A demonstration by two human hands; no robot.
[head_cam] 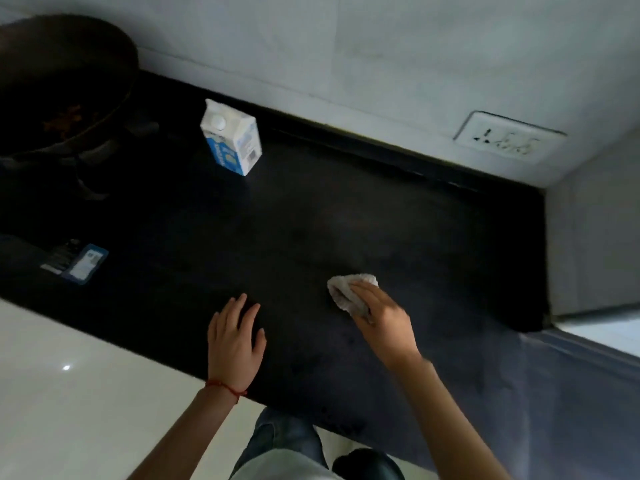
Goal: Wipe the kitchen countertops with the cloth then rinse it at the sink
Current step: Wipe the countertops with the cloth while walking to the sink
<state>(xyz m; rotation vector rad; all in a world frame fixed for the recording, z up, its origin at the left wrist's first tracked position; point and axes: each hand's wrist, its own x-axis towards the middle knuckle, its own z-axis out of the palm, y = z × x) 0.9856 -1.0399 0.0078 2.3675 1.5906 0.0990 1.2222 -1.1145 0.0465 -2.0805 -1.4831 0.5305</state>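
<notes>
Pressing the cloth (348, 293) onto the dark countertop (311, 220), the right hand (381, 317) grips it with curled fingers. The left hand (235, 337) rests flat nearby, fingers spread.

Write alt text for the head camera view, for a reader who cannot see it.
A person's right hand presses a pale cloth on a dark countertop, while the left hand rests flat nearby. A white and blue carton stands farther back, a dark pan is at far left, and a wall socket at right.
</notes>
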